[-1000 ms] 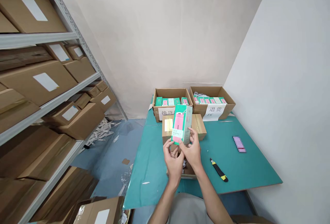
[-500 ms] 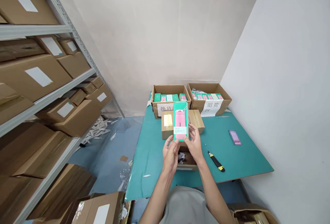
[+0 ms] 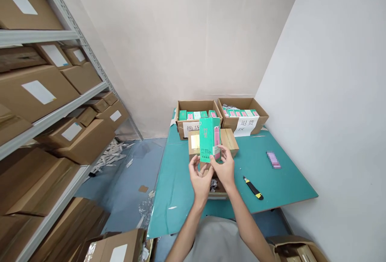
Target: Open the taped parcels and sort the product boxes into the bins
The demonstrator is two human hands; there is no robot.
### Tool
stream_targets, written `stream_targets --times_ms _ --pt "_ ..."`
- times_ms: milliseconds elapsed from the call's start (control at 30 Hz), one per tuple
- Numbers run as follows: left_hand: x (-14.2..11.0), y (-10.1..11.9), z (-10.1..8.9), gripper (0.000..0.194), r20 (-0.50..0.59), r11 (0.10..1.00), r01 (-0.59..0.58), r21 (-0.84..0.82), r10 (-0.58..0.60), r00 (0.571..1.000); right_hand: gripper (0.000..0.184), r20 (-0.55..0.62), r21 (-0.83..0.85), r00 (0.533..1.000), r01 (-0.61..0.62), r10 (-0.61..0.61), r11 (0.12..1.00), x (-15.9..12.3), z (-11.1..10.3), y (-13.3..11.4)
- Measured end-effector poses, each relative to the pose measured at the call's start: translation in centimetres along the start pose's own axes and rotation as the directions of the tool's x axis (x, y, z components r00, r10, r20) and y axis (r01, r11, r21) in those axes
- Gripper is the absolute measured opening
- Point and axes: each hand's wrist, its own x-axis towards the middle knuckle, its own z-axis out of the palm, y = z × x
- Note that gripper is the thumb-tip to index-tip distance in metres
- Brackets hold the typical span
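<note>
A green retail box with a pink bottle-like item printed on it is held upright above the table. My right hand grips its lower right corner, thumb on the near side and fingers around the right side. My left hand is just below the box's lower left corner, fingers curved and apart; whether a fingertip touches the box is hard to tell. Under my hands, an open carton with crumpled grey paper is partly hidden. Behind the held box are closed brown cartons, one with a white label.
Two open cartons of similar green boxes, the left carton and right carton, bear paper signs at the table's back. A yellow-black utility knife and a pixelated purple object lie on the right. Shelves of cartons line the left.
The box has been turned: its pink-printed front now faces right and a plain green side with text faces me. My left hand has dropped slightly from its lower edge.
</note>
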Motion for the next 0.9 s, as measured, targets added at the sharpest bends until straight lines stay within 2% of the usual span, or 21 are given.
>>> stream_targets --times_ms 100,200,300,367,433,533,600,700,800,900 --pt "0.2 0.1 -0.1 0.076 0.063 0.978 0.181 -0.108 -0.175 0.983 0.048 -0.005 0.175 0.996 -0.086 0.088 0.981 0.7 -0.4 1.0" --pt "1.0 0.1 -0.1 0.07 0.125 0.898 0.387 -0.209 -0.368 0.922 0.052 -0.007 0.262 0.988 -0.145 0.153 0.954 0.9 -0.9 1.9" --pt "1.6 0.1 0.1 0.059 0.23 0.836 0.487 -0.254 -0.437 0.869 0.055 0.002 0.309 0.981 -0.186 0.195 0.933 0.8 -1.2 2.6" --pt "1.7 0.1 0.2 0.054 0.275 0.82 0.514 -0.252 -0.448 0.851 0.056 0.017 0.324 0.978 -0.204 0.21 0.924 0.9 -1.4 2.9" --pt "1.6 0.1 0.4 0.055 0.258 0.826 0.512 -0.236 -0.455 0.852 0.056 0.051 0.328 0.977 -0.214 0.209 0.92 1.1 -1.8 3.1" --pt "1.7 0.0 0.7 0.066 0.155 0.864 0.46 -0.206 -0.435 0.887 0.055 0.123 0.283 0.973 -0.223 0.195 0.933 1.6 -2.4 2.9" --pt "1.8 0.0 1.0 0.075 0.06 0.909 0.384 -0.161 -0.379 0.923 0.059 0.131 0.223 0.972 -0.22 0.195 0.95 1.8 -2.6 2.4" --pt "1.8 -0.2 1.7 0.081 -0.065 0.964 0.26 -0.057 -0.264 0.962 0.076 0.132 0.157 0.975 -0.196 0.176 0.968 1.6 -2.3 1.7" --pt "1.2 -0.4 2.7 0.082 -0.081 0.985 0.174 -0.011 -0.174 0.981 0.087 0.134 0.144 0.978 -0.178 0.159 0.973 1.5 -1.7 1.4" --pt "0.8 -0.7 3.4 0.078 -0.029 0.986 0.163 -0.024 -0.164 0.986 0.082 0.106 0.205 0.978 -0.196 0.177 0.959 2.0 -1.5 1.8"
